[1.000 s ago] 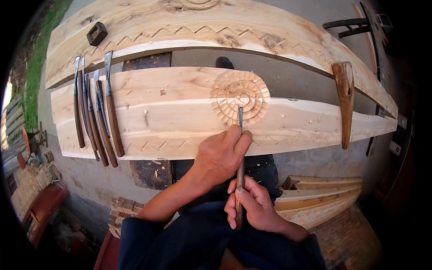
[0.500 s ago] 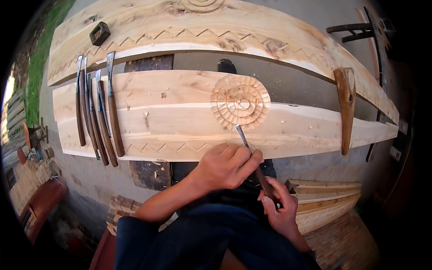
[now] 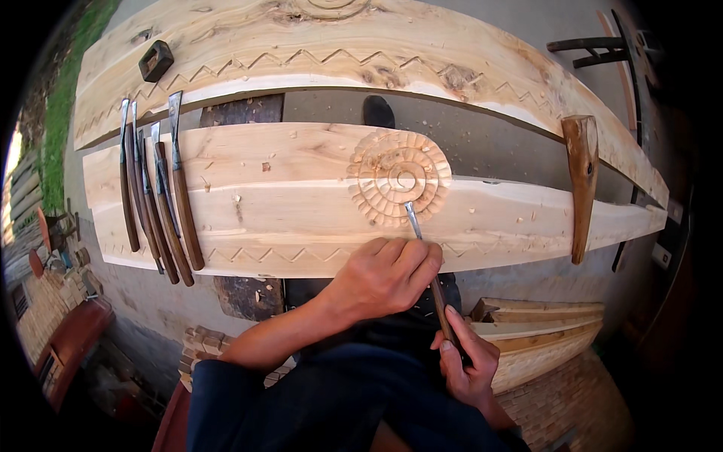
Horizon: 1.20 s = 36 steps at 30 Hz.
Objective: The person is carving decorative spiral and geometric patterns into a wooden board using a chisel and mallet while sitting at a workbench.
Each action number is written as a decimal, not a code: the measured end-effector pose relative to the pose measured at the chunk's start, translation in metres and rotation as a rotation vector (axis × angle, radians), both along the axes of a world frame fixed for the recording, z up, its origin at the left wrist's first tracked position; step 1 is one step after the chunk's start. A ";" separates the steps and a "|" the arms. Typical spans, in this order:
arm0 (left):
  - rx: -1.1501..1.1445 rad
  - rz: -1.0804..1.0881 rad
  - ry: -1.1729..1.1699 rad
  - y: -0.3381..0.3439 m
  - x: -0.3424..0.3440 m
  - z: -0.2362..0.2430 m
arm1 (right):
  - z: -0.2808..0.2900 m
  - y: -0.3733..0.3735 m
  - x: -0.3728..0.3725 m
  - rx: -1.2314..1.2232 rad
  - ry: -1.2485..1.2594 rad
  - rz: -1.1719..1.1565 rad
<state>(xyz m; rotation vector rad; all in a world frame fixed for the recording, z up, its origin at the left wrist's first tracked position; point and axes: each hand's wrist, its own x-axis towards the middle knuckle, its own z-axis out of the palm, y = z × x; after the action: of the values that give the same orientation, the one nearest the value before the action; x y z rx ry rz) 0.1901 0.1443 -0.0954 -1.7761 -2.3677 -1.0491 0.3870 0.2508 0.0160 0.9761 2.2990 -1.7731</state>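
A carving gouge (image 3: 415,224) with a metal blade and a dark wooden handle is held in both of my hands. My left hand (image 3: 385,277) wraps round its shaft near the front edge of the pale wooden board (image 3: 294,207). Lower down, my right hand (image 3: 468,360) closes round the handle's rear part. The blade's tip lies over the carved round rosette (image 3: 399,177), on its lower rings; whether it bites into the wood I cannot tell. Rings and scalloped petals make up the rosette, and a zigzag line runs along the board's near edge.
Several chisels and gouges (image 3: 162,192) lie side by side on the board's left. A wooden mallet (image 3: 580,188) rests across its right end. Behind is a second carved board (image 3: 316,56) bearing a dark hollow block (image 3: 156,61). Wood pieces (image 3: 546,339) stand at lower right.
The gouge's tip has moved up and slightly right, from the rosette's lower rim onto its inner rings. Both hands have shifted slightly right, still holding the gouge.
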 end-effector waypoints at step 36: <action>-0.063 0.096 -0.139 0.000 0.000 -0.001 | 0.001 -0.029 -0.022 -0.345 -0.057 -0.163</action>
<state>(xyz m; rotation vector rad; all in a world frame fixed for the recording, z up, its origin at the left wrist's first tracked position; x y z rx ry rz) 0.1903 0.1447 -0.0962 -1.6400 -2.5656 -1.1329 0.3646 0.2216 0.0167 1.1547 1.8383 -2.0800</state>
